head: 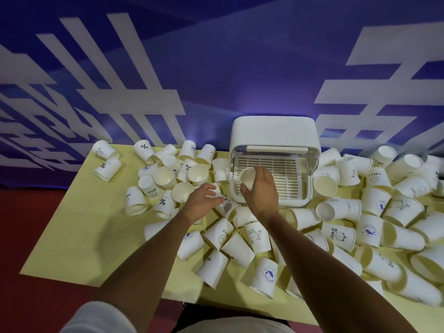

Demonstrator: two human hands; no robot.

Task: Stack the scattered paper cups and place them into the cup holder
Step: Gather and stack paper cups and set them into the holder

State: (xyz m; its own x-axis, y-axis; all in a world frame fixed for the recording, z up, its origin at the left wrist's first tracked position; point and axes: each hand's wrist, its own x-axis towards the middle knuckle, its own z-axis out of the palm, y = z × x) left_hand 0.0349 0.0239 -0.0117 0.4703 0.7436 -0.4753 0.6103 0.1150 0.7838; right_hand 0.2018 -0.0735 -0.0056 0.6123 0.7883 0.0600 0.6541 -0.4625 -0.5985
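Several white paper cups (pixel 242 249) with small prints lie scattered on a yellow table (pixel 79 227), most on their sides, some upright. A white cup holder box (pixel 274 131) stands at the table's back middle, its front open over a slatted tray (pixel 286 174). My right hand (pixel 260 188) grips one cup (pixel 247 177) by its side, mouth towards me, over the tray's front left. My left hand (pixel 201 200) is just left of the box, fingers curled round a small cup (pixel 217 191).
Cups pile thickly right of the box (pixel 384 212) and in a cluster behind my left hand (pixel 168 174). The table's left part is bare yellow surface. A blue and white printed wall (pixel 216 68) stands right behind the table. Red floor (pixel 28 224) lies to the left.
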